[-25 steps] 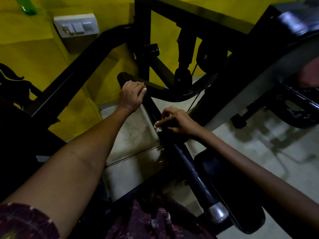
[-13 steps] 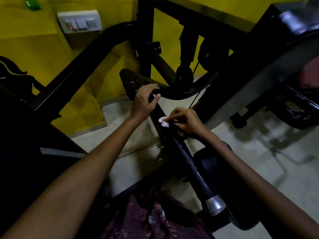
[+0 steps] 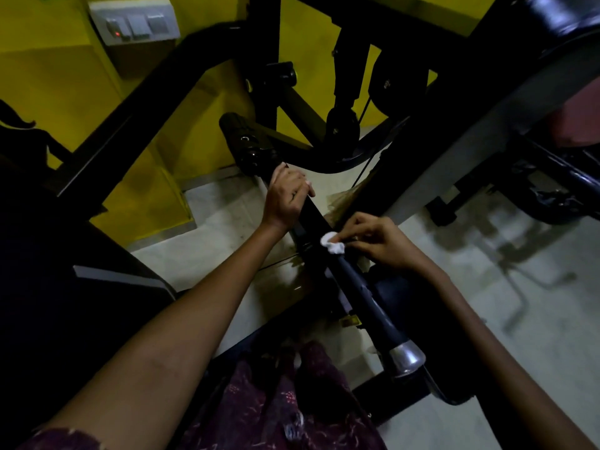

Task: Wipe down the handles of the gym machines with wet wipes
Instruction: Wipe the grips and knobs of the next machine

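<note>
A long black handle bar [image 3: 357, 287] of a gym machine runs diagonally from a padded end at upper centre down to a silver end cap [image 3: 406, 355]. My left hand [image 3: 285, 198] grips the bar near its upper part, fingers curled round it. Just below, my right hand [image 3: 380, 240] pinches a small crumpled white wet wipe [image 3: 331, 244] and presses it against the bar's middle section.
Black frame tubes [image 3: 136, 115] of the machine cross the view above and to the left. A grey slanted beam [image 3: 487, 131] runs at the right. A yellow wall with a switch plate [image 3: 134, 22] stands behind. Pale floor tiles [image 3: 487, 303] lie below; a black padded seat [image 3: 402, 297] sits under the bar.
My left hand slid from the bar's padded top end down to a spot nearer my right hand. The wipe came out from under my fingers into view on the bar.
</note>
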`<state>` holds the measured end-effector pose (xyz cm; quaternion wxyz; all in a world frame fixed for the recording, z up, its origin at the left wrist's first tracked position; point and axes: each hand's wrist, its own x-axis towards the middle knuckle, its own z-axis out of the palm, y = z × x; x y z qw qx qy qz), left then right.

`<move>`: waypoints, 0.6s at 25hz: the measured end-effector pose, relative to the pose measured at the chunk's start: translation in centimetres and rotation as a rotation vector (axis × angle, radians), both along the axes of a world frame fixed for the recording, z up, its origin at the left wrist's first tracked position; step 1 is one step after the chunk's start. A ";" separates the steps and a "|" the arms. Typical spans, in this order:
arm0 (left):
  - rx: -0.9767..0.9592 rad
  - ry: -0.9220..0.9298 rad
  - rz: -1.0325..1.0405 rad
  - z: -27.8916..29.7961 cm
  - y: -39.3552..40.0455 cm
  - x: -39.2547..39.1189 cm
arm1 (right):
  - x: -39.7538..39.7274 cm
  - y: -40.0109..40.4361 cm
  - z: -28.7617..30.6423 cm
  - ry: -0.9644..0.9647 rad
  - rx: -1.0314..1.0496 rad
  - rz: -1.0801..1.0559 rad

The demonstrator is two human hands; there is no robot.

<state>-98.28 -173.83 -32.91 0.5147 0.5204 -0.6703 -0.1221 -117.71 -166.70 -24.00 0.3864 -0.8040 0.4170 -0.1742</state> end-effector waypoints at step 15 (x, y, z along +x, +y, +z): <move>0.183 -0.061 0.008 0.2 4.3 -1.6 | 0.5 0.8 0.3 0.087 -0.201 -0.050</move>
